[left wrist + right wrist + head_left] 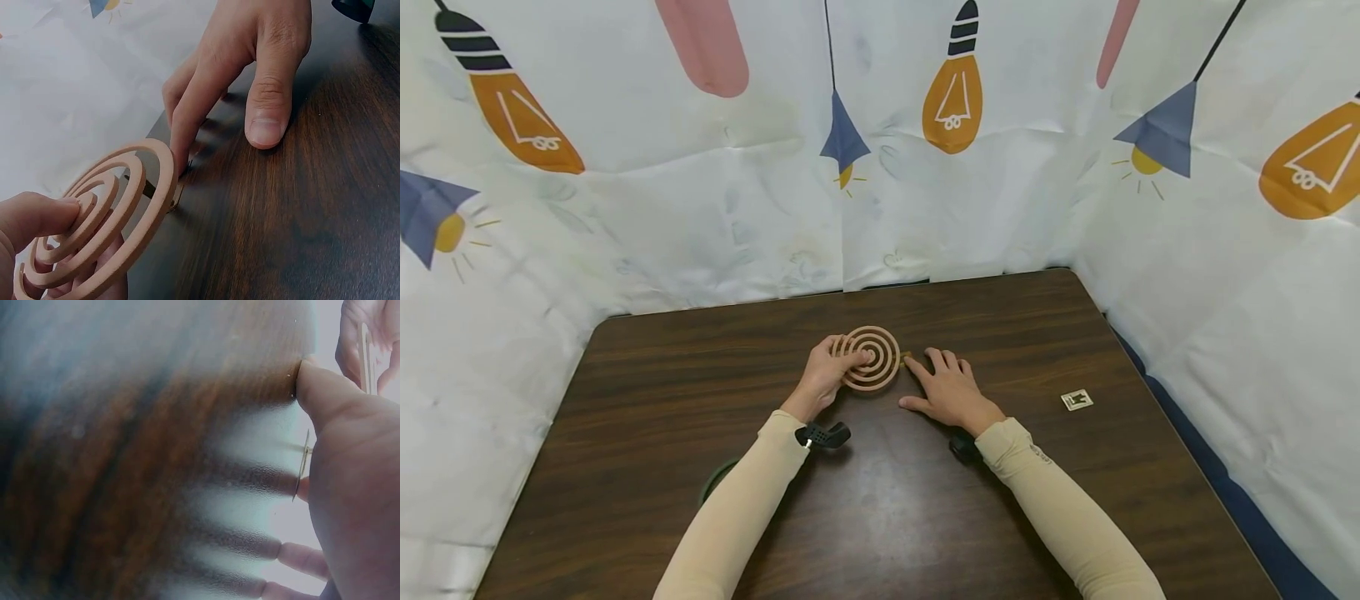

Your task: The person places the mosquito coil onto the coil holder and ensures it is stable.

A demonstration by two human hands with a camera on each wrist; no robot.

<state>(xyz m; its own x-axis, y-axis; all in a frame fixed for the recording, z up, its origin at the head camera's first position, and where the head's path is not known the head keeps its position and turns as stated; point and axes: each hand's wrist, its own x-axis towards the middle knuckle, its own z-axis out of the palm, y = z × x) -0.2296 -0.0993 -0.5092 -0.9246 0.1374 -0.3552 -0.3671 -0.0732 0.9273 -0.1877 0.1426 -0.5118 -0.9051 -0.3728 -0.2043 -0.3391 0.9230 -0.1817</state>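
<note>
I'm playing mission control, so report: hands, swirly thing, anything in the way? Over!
Left hand gripping spiral coil. Right hand spread, fingertip at small metal piece. Card off to the right, out of the way.

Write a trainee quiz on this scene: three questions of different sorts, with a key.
1. Multiple choice. What does the left hand hold?
A) an orange light bulb
B) a flat tan spiral coil
C) a blue lampshade

2. True or false: the small pale rectangular piece with a dark print lies to the right of the right hand in the head view.

3. Fill in: the thin gold metal piece is nearest to the right hand's ____ finger.

Key: 1. B; 2. True; 3. index
</note>
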